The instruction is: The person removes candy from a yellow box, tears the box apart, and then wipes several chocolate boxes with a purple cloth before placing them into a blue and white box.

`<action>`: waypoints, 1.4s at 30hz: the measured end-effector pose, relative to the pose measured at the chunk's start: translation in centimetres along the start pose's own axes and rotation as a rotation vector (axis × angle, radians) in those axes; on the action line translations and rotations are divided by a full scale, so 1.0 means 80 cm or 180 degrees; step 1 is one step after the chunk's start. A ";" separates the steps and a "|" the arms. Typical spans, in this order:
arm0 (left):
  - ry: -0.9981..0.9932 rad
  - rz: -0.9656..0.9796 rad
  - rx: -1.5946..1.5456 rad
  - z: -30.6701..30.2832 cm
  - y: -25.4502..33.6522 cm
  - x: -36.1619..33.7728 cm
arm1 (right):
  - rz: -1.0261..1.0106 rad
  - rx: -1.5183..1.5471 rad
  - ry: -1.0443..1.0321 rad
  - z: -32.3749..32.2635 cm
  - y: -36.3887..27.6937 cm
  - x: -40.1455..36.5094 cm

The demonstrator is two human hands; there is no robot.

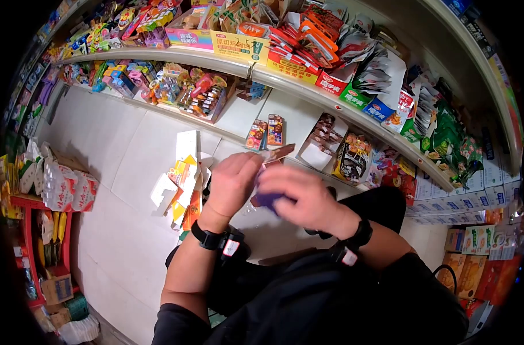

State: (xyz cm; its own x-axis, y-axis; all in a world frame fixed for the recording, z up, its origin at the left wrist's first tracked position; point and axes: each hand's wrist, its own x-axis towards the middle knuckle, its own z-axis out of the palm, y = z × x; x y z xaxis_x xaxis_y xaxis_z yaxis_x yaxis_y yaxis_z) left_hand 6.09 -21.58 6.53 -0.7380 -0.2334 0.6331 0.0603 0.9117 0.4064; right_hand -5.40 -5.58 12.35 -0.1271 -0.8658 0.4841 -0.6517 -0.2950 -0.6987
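My left hand [232,179] is raised above the floor with its fingers curled, the wrist in a black band. Close beside it, my right hand [301,194] is smeared by motion, its fingers bent over a dark purple packet [269,199]. A narrow brown piece [283,151] shows just past the fingertips, with a glint of clear film near it. What the left fingers grip I cannot tell. Beyond the hands, two small upright boxes, one orange and purple [256,134] and one brown and purple [275,130], stand on the lower shelf [296,112].
Flattened white and yellow cartons [184,178] lie on the tiled floor [118,155] left of my hands. The upper shelf edge [313,92] juts out above the lower one, loaded with snack packets. A brown-packet box [325,135] sits right. Wrapped packs [69,184] stand far left.
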 end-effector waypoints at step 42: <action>-0.1769 -0.4195 -0.4197 0.105 0.018 -0.074 | 0.3949 0.4778 0.1955 0.071 0.171 -0.111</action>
State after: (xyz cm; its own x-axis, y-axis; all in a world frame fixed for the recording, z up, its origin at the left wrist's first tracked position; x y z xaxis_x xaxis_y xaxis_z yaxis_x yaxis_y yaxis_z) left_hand 4.89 -16.00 -2.19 -0.8154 -0.0930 -0.5714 -0.4294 -0.5646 0.7048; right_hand -8.94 -4.26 -4.52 -0.3193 -0.6960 -0.6431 0.9265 -0.0868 -0.3661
